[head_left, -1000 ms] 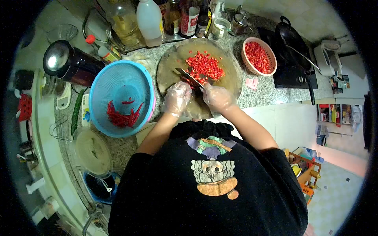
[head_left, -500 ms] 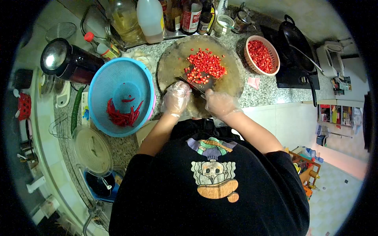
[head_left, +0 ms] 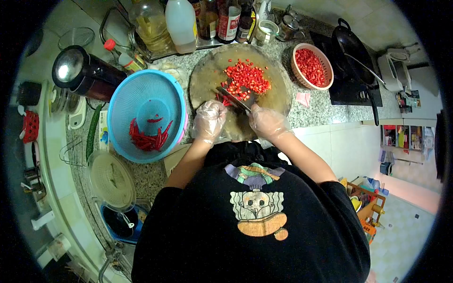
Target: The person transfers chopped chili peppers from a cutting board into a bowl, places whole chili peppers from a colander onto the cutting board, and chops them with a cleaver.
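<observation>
On a round cutting board (head_left: 203,70) lies a pile of chopped red chilies (head_left: 247,78). My right hand (head_left: 269,121), in a clear plastic glove, is closed round the handle of a knife (head_left: 234,99), whose blade points up and left beside the pile. My left hand (head_left: 209,119), gloved too, has its fingers curled at the board's lower left, just below the blade tip. Bits of red chili show at its fingertips. Whole red chilies (head_left: 150,137) lie in a blue basket (head_left: 146,85) on the left. A pink basket (head_left: 328,66) on the right holds chopped chilies.
Bottles (head_left: 181,26) and jars line the back of the counter. A black wok (head_left: 351,47) sits on the stove at the right. Left are a dark lidded container (head_left: 87,73), a cucumber (head_left: 93,132) and a translucent lid (head_left: 112,181). A pink scrap (head_left: 303,99) lies right of the board.
The knife blade has shifted and tilted between frames, staying beside the left fingers. My right hand has moved slightly right and down from a second ago. The view has shifted slightly.
</observation>
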A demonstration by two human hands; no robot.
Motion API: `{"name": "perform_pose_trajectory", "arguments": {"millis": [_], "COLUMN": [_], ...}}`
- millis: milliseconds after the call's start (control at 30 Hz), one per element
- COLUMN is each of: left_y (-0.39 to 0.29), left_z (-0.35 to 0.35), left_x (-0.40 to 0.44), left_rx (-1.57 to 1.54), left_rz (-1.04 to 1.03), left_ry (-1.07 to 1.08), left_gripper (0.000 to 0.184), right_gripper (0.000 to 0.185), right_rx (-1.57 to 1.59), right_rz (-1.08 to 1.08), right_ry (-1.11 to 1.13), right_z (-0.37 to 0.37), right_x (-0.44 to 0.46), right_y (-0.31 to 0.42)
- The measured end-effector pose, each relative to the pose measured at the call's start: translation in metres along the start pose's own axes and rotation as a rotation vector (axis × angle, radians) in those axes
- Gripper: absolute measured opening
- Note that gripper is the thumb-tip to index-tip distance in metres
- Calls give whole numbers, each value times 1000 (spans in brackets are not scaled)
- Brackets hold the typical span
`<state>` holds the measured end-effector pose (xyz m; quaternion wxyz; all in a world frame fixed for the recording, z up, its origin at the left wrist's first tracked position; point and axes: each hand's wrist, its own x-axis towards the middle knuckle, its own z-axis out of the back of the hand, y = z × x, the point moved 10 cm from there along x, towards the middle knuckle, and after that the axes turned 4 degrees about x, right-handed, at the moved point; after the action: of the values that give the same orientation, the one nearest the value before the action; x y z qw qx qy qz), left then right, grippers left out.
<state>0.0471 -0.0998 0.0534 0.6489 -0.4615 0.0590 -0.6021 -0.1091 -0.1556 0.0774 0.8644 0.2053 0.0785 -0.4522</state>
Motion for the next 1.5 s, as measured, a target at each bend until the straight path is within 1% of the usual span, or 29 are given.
{"name": "perform_pose_trajectory", "arguments": {"millis": [100, 200, 333, 433, 533, 633, 733, 767, 867, 900, 967, 1000, 1133, 1167, 1267, 1367, 1433, 1500], "left_y": [-2, -2, 8, 5, 7, 1, -2, 9, 26, 20, -2, -9, -11, -8, -2, -2, -8, -11], "left_z": [0, -4, -14, -11, -14, -9, 7, 7, 21, 20, 31, 34, 14, 9, 5, 2, 5, 3], "left_x": [0, 1, 1, 0, 1, 3, 6, -1, -15, -14, -1, 5, 8, 6, 1, -7, -4, 3], "left_rx": [69, 124, 175, 146, 169, 188, -59, -95, -100, -10, 125, 192, 183, 157, 110, 120, 149, 139], "left_rz": [-8, -20, 30, 22, 39, 20, -11, 48, 217, 144, 120, 108, -84, -65, -13, -85, -135, -106], "left_ry": [-17, 19, 63, 50, 97, 41, -57, -40, -250, -216, -134, -93, 36, 68, 111, 101, 95, 139], "left_gripper": [12, 13, 9, 6, 6, 6, 8, 17, 32, 50, 55, 57, 55, 57, 61, 64, 66, 68], "right_gripper": [22, 23, 26, 23, 24, 25, 23, 24, 24, 23, 23, 24, 28, 29, 27, 25, 24, 23], "right_rx": [-37, -55, -67, -26, -21, 12, 47, 60, -14, -24, -45, -44, -60, -69, -93, -101, -84, -69], "right_rz": [-19, -65, -74, -72, -104, -61, -57, -90, -34, -8, 47, 20, -64, -78, -51, -15, 19, 9], "right_ry": [47, 103, 192, 177, 146, 85, 29, 18, 57, 52, 43, 81, 224, 259, 234, 192, 124, 86], "right_z": [6, 1, -4, -26, -27, -26, -5, -4, -2, -2, -1, -3, -1, -4, -17, -25, -27, -23], "right_x": [-7, -5, -1, 18, 15, 17, 3, 1, 0, 2, 6, 7, 10, 10, 14, 13, 17, 21], "right_y": [7, 8, 14, 10, 8, 1, 1, -4, 2, 6, 19, 22, 32, 32, 26, 22, 15, 9]}}
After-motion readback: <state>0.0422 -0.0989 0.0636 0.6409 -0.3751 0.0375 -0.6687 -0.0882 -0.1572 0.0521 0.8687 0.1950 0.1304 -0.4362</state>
